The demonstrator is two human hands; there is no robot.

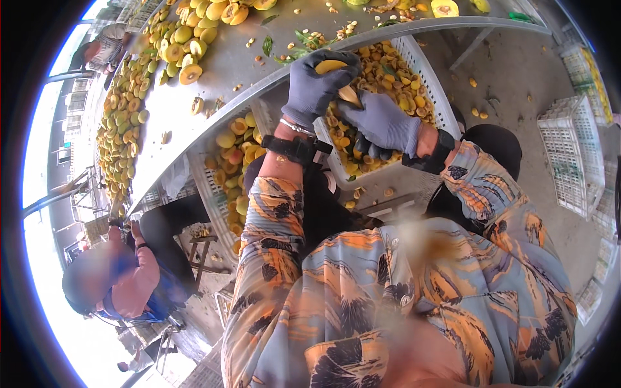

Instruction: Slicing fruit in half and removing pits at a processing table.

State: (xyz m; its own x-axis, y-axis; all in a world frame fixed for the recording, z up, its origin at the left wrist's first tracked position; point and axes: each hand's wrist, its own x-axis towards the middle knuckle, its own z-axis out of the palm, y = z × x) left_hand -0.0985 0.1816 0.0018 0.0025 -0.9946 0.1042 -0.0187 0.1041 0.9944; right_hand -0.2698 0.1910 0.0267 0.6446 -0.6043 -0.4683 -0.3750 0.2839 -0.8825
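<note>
My left hand [318, 87], in a grey glove, is curled round a yellow fruit piece [330, 66], thumb and fingers closed on it just past the near edge [440, 24] of the metal table [233, 55]. My right hand [388, 124], gloved too, sits just beside it and lower, fingers bent toward a tan, tapered piece [350, 97] between my two hands; I can't tell whether I'm pinching that or only touching it.

Beneath both hands is a white plastic crate [435, 81] nearly full of yellow fruit halves [394, 71]. Its right wall runs close by my right wrist, so that side is snug; beyond it, the concrete floor [517, 74] opens out, with a few scattered fruit bits, as far as the stacked white crates [569, 155]. To my left, near my forearm, another crate [217, 204] holds yellow fruit [234, 149], leaving little gap on that side.

Ahead, past the edge, green leaves [304, 44] and bits lie on the tabletop close to my left knuckles. Farther left there's bare metal before the heap of cut fruit [187, 42]. A co-worker [132, 278] sits well apart at the far left.
</note>
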